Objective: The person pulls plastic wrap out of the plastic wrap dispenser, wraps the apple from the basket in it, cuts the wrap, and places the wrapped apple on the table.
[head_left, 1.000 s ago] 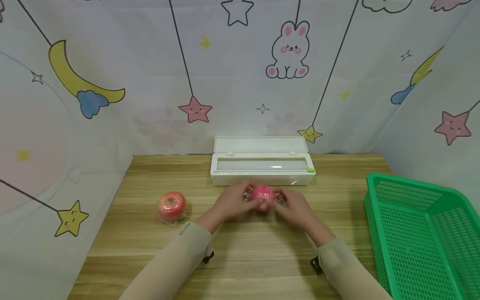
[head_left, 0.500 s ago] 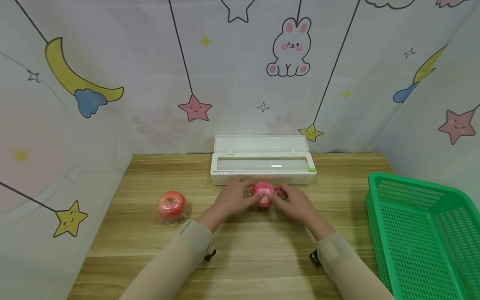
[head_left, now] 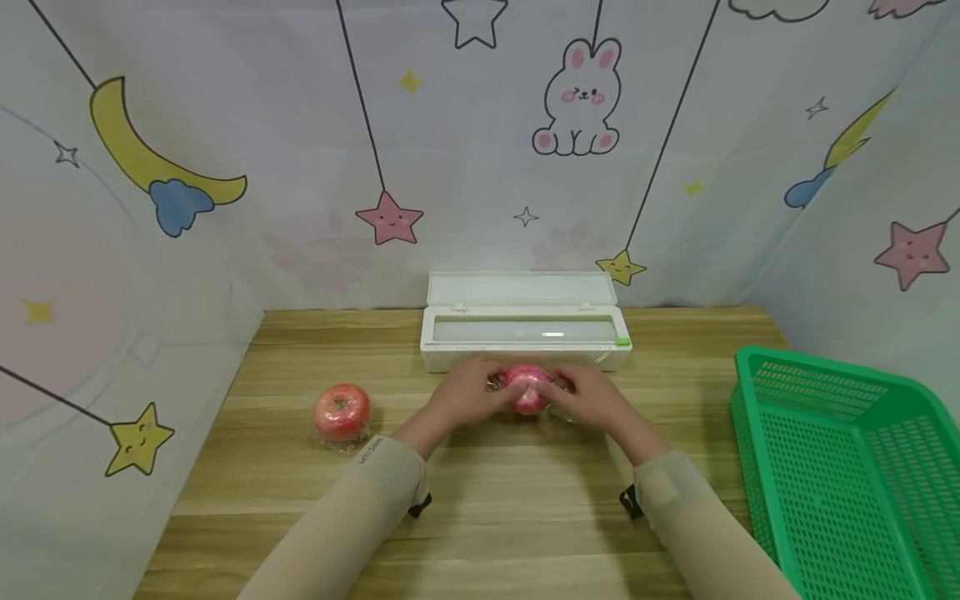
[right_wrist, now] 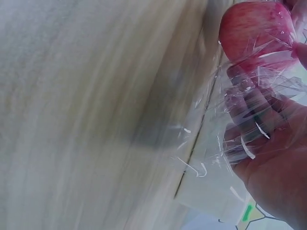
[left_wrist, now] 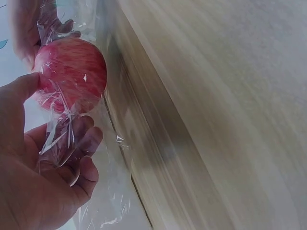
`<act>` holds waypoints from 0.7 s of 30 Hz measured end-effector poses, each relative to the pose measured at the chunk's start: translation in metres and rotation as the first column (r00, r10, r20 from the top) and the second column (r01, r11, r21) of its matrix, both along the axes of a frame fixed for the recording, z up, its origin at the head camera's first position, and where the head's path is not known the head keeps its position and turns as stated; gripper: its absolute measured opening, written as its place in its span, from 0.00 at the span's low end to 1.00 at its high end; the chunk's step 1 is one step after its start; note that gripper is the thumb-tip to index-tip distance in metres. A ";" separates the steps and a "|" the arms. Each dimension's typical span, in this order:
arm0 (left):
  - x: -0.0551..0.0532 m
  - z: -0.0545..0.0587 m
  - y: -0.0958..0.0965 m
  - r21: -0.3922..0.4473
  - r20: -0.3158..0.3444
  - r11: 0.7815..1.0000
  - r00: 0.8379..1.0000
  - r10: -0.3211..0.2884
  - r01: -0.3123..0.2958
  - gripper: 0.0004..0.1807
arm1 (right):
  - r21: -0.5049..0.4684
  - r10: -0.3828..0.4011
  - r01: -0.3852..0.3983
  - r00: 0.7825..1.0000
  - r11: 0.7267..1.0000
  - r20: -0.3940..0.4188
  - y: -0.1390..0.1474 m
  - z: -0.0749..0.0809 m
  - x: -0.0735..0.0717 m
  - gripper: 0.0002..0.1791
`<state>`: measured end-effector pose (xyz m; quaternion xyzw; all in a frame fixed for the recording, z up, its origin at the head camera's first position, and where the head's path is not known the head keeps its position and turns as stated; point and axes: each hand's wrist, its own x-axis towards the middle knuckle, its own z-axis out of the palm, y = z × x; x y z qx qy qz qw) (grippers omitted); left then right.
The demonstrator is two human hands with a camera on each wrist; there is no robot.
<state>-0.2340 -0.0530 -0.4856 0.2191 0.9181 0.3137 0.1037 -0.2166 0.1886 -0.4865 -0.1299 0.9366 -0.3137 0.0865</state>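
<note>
A pinkish-red apple [head_left: 527, 385] is held between both hands near the front of a white cling film box [head_left: 450, 360]. Clear cling film [left_wrist: 60, 139] hangs crumpled round the apple. My left hand [head_left: 465, 393] grips the apple's left side, thumb on its skin and fingers curled under the film. From the right, my right hand [head_left: 594, 402] holds it likewise, with film [right_wrist: 254, 120] draped over its curled fingers. In the left wrist view the apple [left_wrist: 74, 72] looks partly covered by film. A second, redder apple [head_left: 342, 412], wrapped in film, sits on the table to the left.
The cling film box stands at the back of the wooden table [head_left: 510, 517] with its lid [head_left: 522, 288] raised. A green plastic basket [head_left: 761, 492] stands at the right. Patterned white curtains [head_left: 480, 150] close off the back and sides.
Both hands stay on the apple and have shifted it only slightly. The thumbs have come closer together over its near side. The apple at the left stays in place.
</note>
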 end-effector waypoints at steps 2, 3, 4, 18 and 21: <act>-0.001 0.000 0.000 0.011 0.010 1.000 1.000 0.000 0.000 0.31 | 0.005 -0.004 0.004 1.000 1.000 0.014 -0.001 0.001 -0.001 0.25; -0.001 0.000 0.000 0.020 0.014 1.000 1.000 0.000 0.000 0.30 | 0.005 -0.005 0.005 1.000 1.000 0.019 -0.001 0.002 -0.001 0.25; -0.001 0.000 0.000 0.032 0.020 0.999 1.000 0.002 -0.002 0.29 | 0.005 -0.007 0.006 1.000 1.000 0.023 -0.001 0.003 -0.002 0.24; -0.005 -0.004 0.001 0.040 0.034 0.999 0.999 0.012 -0.013 0.30 | 0.020 0.004 -0.004 0.999 1.000 0.040 0.000 0.001 -0.007 0.25; -0.007 -0.006 0.002 0.019 0.011 1.000 1.000 0.014 -0.014 0.31 | 0.016 0.006 -0.007 0.999 1.000 0.034 0.000 0.000 -0.006 0.25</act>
